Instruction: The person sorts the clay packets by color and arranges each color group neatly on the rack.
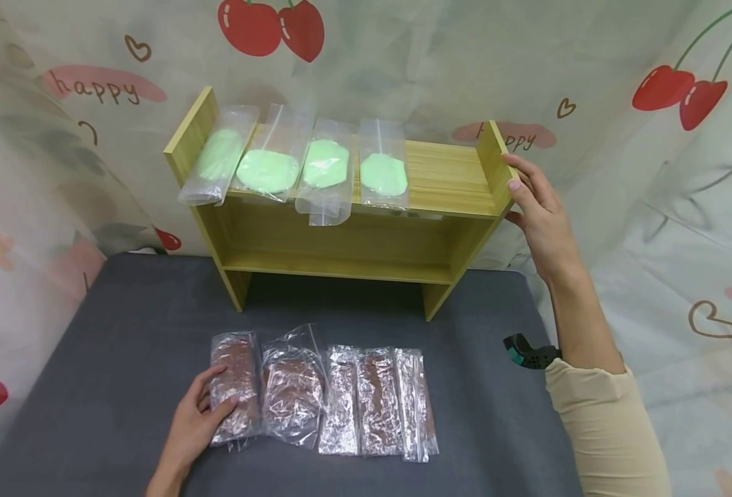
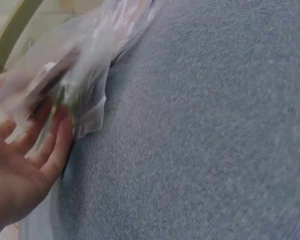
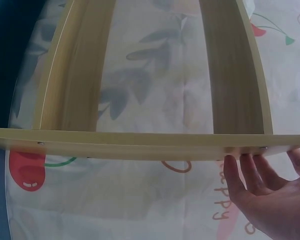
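Observation:
My left hand point(image 1: 193, 417) grips the leftmost flat clear bag of something brown point(image 1: 239, 376) at the front of the table. In the left wrist view its fingers point(image 2: 57, 145) curl against the clear plastic. My right hand point(image 1: 546, 224) holds the right side panel point(image 1: 496, 166) of a two-tier wooden shelf point(image 1: 341, 270) near its top. In the right wrist view the fingers point(image 3: 232, 175) press on the panel's outer face. Several clear zip bags with pale green contents point(image 1: 383, 172) lie side by side on the upper tier, their lower ends at the front edge.
Right of my left hand lie more bags with brown contents point(image 1: 293, 390), in a row on the grey tabletop point(image 1: 490, 414). A patterned cloth point(image 1: 403, 62) with cherries hangs behind the shelf. My right wrist wears a black band point(image 1: 536, 355).

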### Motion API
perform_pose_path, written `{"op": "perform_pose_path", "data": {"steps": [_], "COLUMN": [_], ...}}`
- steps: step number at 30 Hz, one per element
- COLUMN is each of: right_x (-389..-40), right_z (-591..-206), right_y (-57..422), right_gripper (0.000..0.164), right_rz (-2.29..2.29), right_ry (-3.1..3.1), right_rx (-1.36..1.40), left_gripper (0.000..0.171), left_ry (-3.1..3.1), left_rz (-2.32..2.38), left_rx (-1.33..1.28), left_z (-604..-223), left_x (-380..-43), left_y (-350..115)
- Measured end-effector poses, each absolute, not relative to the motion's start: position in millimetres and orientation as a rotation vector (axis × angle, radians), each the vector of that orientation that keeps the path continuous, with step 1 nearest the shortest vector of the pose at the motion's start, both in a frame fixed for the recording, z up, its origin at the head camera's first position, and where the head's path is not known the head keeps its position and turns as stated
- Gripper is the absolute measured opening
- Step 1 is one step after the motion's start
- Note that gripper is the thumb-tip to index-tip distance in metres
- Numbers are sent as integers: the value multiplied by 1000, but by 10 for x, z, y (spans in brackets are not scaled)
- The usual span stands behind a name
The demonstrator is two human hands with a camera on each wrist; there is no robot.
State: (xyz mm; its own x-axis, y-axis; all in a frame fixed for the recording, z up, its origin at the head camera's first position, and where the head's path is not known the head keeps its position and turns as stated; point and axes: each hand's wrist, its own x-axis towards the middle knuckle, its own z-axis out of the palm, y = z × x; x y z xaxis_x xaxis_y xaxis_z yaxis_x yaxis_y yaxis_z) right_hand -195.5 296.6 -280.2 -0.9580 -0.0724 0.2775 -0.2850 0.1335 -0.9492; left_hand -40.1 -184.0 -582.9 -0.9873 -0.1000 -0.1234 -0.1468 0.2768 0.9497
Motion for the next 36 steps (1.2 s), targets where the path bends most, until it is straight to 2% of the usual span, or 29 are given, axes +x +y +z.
{"op": "perform_pose_path", "data": {"steps": [8,17,28,36], "right_x": [-1952,-1952,-1951,-1946], "right_z": [-2807,-2810,-2818,-2828], "right_y": [2959,2950,2937,2940], "right_gripper": [45,45,44,45], "right_rz": [1929,1900,1883,1891], "right_ry": [-2237,-2249,-2250,-2250], "right_rx": [350,339,338,331], "left_gripper": [59,63,65,62], "left_ry": [2929,3143,2929,2606], "left_rz": [1279,1147,1463,1825], "left_rx": [-218,-221,-392,-413], "left_z": [-5785,-5760,-5761,-5633], "left_x": [-410,-406,-442,-463], "left_y": [-1761,-1682,-1698,-1723]}}
